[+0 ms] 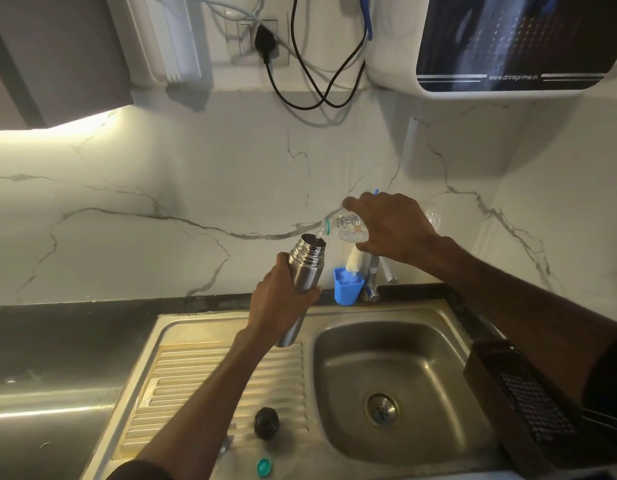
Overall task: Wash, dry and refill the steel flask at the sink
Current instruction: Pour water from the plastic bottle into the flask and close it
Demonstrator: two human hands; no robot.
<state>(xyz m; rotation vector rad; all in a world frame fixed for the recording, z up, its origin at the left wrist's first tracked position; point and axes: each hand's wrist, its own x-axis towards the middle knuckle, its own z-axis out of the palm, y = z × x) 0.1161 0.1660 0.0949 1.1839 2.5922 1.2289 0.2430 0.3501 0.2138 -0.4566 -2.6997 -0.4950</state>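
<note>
1. Steel flask [304,268] is tilting slightly in a person's left hand [277,299], whose fingers are wrapping fully around its lower body, above the seam between the sink's ribbed drainboard [182,386] and its basin [397,375].
2. Right hand [386,226] is closing around a clear plastic bottle [345,227], tipping it neck-down so that a thin stream of water is running from its mouth into the flask's open top.
3. Black flask cap [266,423] is standing on the drainboard near its front edge, just beside the basin's left rim, with a small teal bottle cap [264,468] lying closer still to the front.
4. Blue holder [348,285] is sitting at the back edge of the sink, against the marble wall, with a pale brush head [355,259] sticking up out of it; a steel tap [373,278] is standing just to its right.
5. Dark plastic basket [528,410] is resting on the worktop at the basin's right edge, partly under the person's right forearm.
6. Water purifier [508,43] is hanging on the wall at the upper right, with black cables [300,81] looping down from a wall socket [265,43] beside it.
</note>
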